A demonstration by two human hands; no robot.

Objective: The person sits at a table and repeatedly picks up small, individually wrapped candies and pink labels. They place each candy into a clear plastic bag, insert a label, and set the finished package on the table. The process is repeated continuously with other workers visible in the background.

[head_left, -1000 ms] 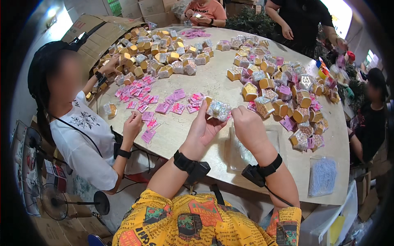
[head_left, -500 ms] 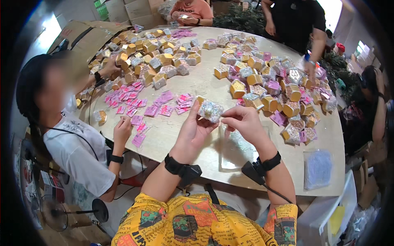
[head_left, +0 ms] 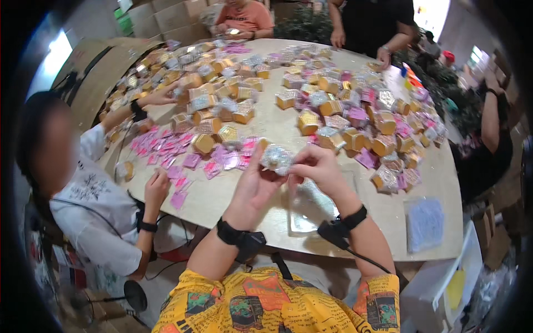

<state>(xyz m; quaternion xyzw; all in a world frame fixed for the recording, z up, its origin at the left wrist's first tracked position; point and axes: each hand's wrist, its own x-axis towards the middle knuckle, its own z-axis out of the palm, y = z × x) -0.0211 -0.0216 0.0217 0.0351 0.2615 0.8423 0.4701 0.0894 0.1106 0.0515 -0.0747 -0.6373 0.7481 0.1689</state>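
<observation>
Over the near side of the table, my left hand (head_left: pixel 251 187) holds a small gold box with a clear, sparkly wrapping (head_left: pixel 276 159), its fingers closed around the left side. The thumb and fingertips of my right hand (head_left: pixel 319 171) pinch at the wrapping's right edge; the exact grip is partly hidden by the fingers. Beneath my right hand lies a flat stack of clear plastic film or bags (head_left: pixel 311 216). Pink printed packets (head_left: pixel 180 161) lie scattered to the left of my hands.
Piles of wrapped gold boxes cover the table's left (head_left: pixel 214 105) and right (head_left: pixel 383 125). A bluish film pack (head_left: pixel 426 225) lies at the near right. A person in white (head_left: pixel 102 202) sits at the left; others stand or sit around the far side.
The view has shifted slightly. Several gold boxes from the left pile now lie nearer the pink packets. The person in black has drawn a hand back from the right pile. My hands keep their hold.
</observation>
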